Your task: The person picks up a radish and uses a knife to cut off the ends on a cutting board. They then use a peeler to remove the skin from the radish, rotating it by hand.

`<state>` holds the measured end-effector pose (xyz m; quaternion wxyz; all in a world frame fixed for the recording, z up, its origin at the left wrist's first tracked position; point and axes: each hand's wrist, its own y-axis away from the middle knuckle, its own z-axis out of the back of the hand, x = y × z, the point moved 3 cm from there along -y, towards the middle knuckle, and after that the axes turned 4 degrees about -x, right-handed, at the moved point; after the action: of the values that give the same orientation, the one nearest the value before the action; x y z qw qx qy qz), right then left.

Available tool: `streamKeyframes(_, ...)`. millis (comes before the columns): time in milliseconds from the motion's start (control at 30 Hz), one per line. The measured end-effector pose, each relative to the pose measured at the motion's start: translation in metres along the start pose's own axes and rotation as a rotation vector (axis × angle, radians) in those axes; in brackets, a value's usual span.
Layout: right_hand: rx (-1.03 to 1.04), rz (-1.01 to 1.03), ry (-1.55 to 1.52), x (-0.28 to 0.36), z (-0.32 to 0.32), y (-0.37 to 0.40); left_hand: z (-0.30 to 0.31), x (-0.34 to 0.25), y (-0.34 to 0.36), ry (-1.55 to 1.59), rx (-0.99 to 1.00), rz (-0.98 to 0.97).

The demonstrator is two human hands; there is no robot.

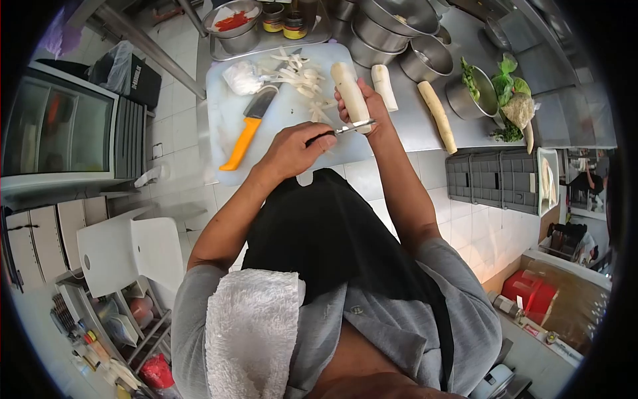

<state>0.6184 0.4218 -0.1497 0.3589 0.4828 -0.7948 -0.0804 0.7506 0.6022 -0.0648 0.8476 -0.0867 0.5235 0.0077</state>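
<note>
My left hand (296,147) is closed around the dark handle of a peeler (356,126), whose metal blade lies across the lower end of a pale, thick root (350,93). That root is gripped in my right hand (372,110), with the fingers wrapped behind it. Below and left of the root is a white cutting board (229,123). On the board rest a knife with an orange handle (241,143), pale peelings (302,76) and a crumpled white bundle (244,78). A white root piece (384,86) lies just right of my right hand, and a longer unpeeled root (437,118) lies farther right.
Steel bowls (377,52) stand behind the board. A tray at the back holds a bowl with red pieces (232,21) and jars (294,25). Leafy greens (506,83) and a steel bowl (468,100) are at the right. A grey crate (492,178) sits below the counter's edge.
</note>
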Motion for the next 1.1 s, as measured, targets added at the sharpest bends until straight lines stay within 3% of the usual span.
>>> streamKeyframes(300,-0.029,0.006,-0.032,-0.002,-0.025,0.017,0.002,0.0,-0.004,-0.141,0.046,-0.109)
streamKeyframes(467,-0.012,0.039,0.179,-0.005,-0.01,0.038,0.016,0.066,-0.079,0.032,-0.132,0.083)
streamKeyframes(567,0.034,-0.01,0.158,-0.011,-0.015,0.064,0.027,0.084,-0.111,-0.125,-0.085,0.168)
streamKeyframes(700,-0.156,0.066,0.054,0.001,-0.016,0.057,0.013,0.061,-0.082,0.057,-0.071,0.18)
streamKeyframes(800,-0.098,-0.028,-0.059,0.01,0.0,0.034,-0.003,0.049,-0.049,0.156,-0.068,0.132)
streamKeyframes(833,0.031,-0.025,-0.069,0.008,0.013,0.018,-0.005,0.042,-0.04,0.132,-0.037,0.129)
streamKeyframes(933,-0.084,0.033,0.003,0.008,0.004,0.005,-0.008,0.022,-0.02,0.06,0.024,0.109)
streamKeyframes(1100,-0.009,-0.025,-0.029,0.002,0.001,-0.007,-0.004,0.004,-0.009,-0.032,0.044,0.04)
